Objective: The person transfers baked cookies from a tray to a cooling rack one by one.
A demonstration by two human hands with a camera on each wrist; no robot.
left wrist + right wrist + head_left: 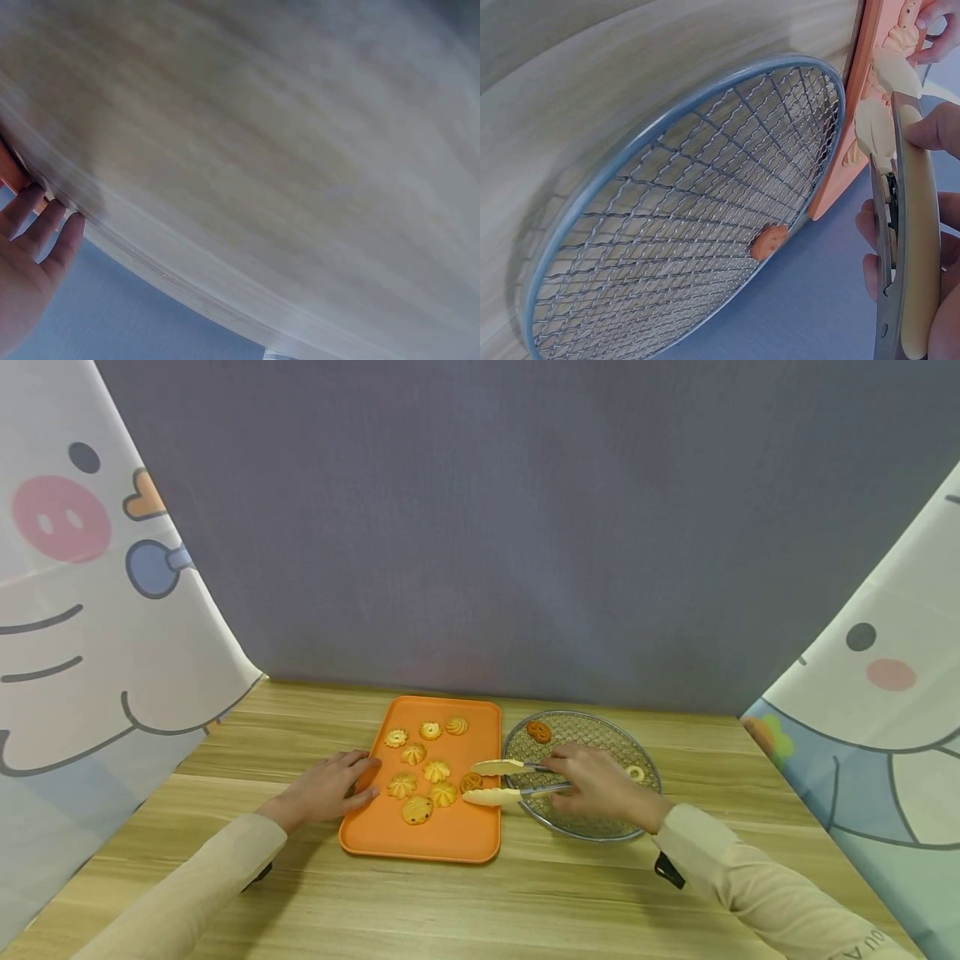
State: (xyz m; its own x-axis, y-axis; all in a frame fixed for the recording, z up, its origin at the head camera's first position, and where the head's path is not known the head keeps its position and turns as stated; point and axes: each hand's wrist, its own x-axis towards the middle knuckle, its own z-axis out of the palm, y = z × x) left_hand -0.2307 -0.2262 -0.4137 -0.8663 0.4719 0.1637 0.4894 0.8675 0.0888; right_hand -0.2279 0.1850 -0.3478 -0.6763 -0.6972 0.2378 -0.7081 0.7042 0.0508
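My right hand (596,783) holds metal tongs (915,247) with cream tips. The parted tips reach over the right side of an orange tray (420,843), on either side of a brown pretzel-shaped cookie (472,782); whether they touch it I cannot tell. My left hand (326,787) rests at the tray's left edge, its fingers (64,244) extended against the rim in the left wrist view. Several yellow piped cookies (402,786), pale swirl cookies (457,725) and a round cookie (417,811) with dark dots lie on the tray.
Right of the tray stands a round wire rack (592,727). On it are another pretzel-shaped cookie (538,732) near the back left and a pale ring cookie (635,773) at the right. A grey cloth wall (480,543) rises behind the wooden table (420,910).
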